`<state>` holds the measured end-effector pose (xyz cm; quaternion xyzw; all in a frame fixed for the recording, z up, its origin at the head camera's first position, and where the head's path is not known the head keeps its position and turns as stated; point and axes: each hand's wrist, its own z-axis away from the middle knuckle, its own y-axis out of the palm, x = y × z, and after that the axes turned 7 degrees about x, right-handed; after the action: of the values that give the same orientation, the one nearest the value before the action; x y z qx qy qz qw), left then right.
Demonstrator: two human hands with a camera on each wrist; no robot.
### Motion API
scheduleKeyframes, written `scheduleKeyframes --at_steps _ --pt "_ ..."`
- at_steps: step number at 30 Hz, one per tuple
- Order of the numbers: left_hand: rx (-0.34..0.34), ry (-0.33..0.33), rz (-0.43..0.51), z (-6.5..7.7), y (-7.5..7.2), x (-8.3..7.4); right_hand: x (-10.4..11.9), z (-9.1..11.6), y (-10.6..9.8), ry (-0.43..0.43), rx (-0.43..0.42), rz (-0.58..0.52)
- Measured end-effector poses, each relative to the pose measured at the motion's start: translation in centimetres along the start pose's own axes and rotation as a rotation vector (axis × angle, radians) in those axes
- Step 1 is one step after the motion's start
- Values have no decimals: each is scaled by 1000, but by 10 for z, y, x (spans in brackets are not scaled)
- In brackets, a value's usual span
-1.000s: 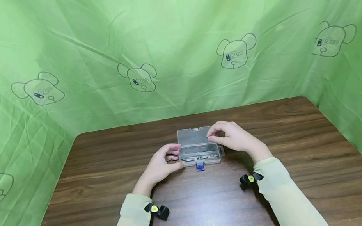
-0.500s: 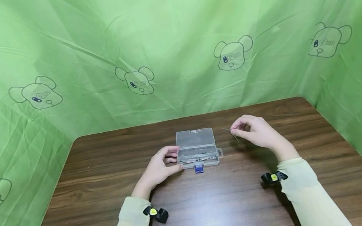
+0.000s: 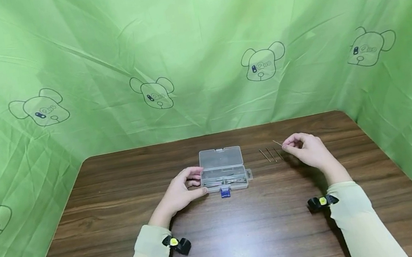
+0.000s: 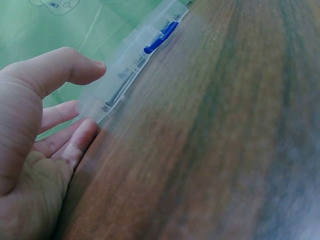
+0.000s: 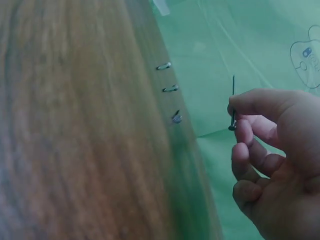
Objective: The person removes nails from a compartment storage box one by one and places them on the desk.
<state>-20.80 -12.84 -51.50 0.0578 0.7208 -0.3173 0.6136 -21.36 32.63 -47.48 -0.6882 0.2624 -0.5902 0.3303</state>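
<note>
The right hand (image 3: 308, 150) has its grip closed on a nail (image 5: 233, 87), pinched between thumb and fingertip with both ends showing, near three loose nails (image 3: 271, 154) lying side by side on the wood-grained bench (image 3: 224, 242). To their left sits a clear plastic box (image 3: 235, 187), its lid (image 3: 220, 158) laid back, its blue latch (image 3: 225, 193) jutting forward, more nails inside. The left hand (image 3: 183, 190), grip relaxed and fingers extended, touches the box's left end.
</note>
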Motion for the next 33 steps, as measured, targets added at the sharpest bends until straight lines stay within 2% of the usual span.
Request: scheduleKeyframes --at_steps 6,17,33 --pt "-1 0 -7 0 0 0 -7 2 3 42 40 3" --pt "2 1 -1 0 0 0 -17 1 10 65 32 22" --pt "10 -26 18 0 0 2 -13 1 19 118 -58 73"
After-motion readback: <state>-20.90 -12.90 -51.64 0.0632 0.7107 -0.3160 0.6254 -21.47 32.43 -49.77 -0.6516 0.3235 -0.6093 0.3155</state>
